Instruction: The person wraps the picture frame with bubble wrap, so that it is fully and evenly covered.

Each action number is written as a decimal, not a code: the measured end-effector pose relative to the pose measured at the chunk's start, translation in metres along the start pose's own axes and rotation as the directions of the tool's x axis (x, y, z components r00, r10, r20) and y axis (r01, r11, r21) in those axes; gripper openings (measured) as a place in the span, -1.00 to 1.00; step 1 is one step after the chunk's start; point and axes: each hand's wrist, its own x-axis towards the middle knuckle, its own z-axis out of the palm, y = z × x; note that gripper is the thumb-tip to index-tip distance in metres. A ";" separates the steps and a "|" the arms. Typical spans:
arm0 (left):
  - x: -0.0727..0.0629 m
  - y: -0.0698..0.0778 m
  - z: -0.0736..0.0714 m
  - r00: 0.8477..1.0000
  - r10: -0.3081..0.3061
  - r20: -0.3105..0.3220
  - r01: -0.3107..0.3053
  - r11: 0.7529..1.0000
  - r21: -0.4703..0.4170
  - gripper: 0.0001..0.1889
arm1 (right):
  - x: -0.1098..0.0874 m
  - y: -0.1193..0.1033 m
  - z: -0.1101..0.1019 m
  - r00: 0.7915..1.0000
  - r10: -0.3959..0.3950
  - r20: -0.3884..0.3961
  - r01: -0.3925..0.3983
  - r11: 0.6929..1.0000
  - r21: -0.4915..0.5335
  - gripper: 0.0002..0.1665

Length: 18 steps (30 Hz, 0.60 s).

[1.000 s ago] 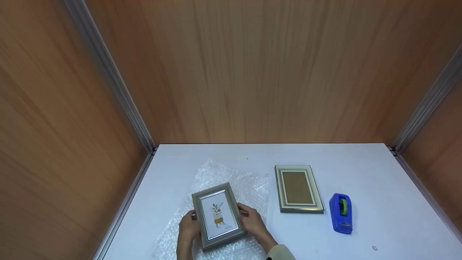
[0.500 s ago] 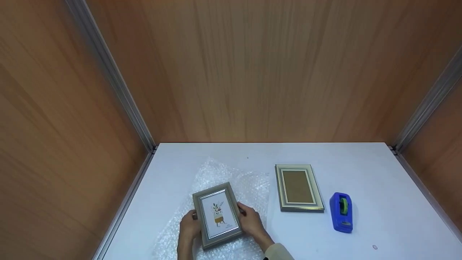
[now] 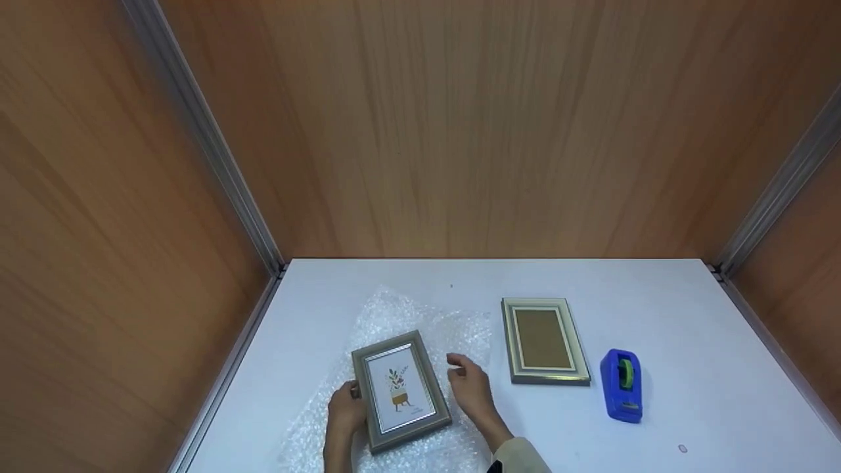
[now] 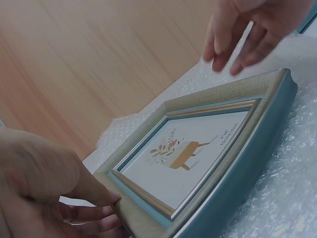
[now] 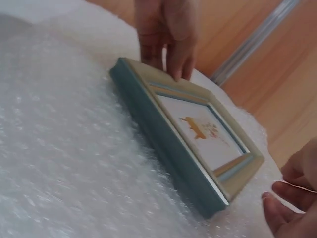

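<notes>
A picture frame (image 3: pixel 432 374) with a potted-plant print lies tilted over a sheet of bubble wrap (image 3: pixel 387 309). My left hand (image 3: pixel 346 408) grips its left edge, thumb on the front and fingers underneath, as the left wrist view shows at the frame's border (image 4: pixel 143 218). To the right of the frame, my right hand (image 3: pixel 472 391) is apart from it with loosely bent fingers and nothing in them. In the right wrist view that hand (image 5: pixel 297 198) is beside the frame's corner, and the left hand (image 5: pixel 168 34) pinches the far edge.
A second picture frame (image 3: pixel 573 328) with a brown centre lies at the right of the bubble wrap. Farther right stands a blue tape dispenser (image 3: pixel 621 397) with a green roll. Wooden panels (image 3: pixel 433 131) wall in the white table (image 3: pixel 670 302) at the back and sides.
My right hand has let go of the frame's right edge and moved slightly up and to the right. The left hand keeps its grip, and the frame has barely moved.
</notes>
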 end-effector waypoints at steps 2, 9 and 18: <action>0.001 0.000 0.000 1.000 -0.006 0.000 0.006 1.000 0.002 -0.56 | 0.005 0.001 -0.008 0.995 -0.028 -0.100 0.030 0.999 0.024 -0.65; 0.001 0.000 0.000 0.999 -0.031 0.013 0.031 1.000 0.001 -0.56 | 0.016 0.004 -0.033 0.963 0.014 -0.271 0.006 0.998 0.070 -0.53; 0.002 0.000 0.000 0.996 -0.081 0.040 0.082 0.997 -0.016 -0.52 | 0.019 0.007 -0.042 0.965 0.199 -0.171 -0.176 0.975 0.139 -0.40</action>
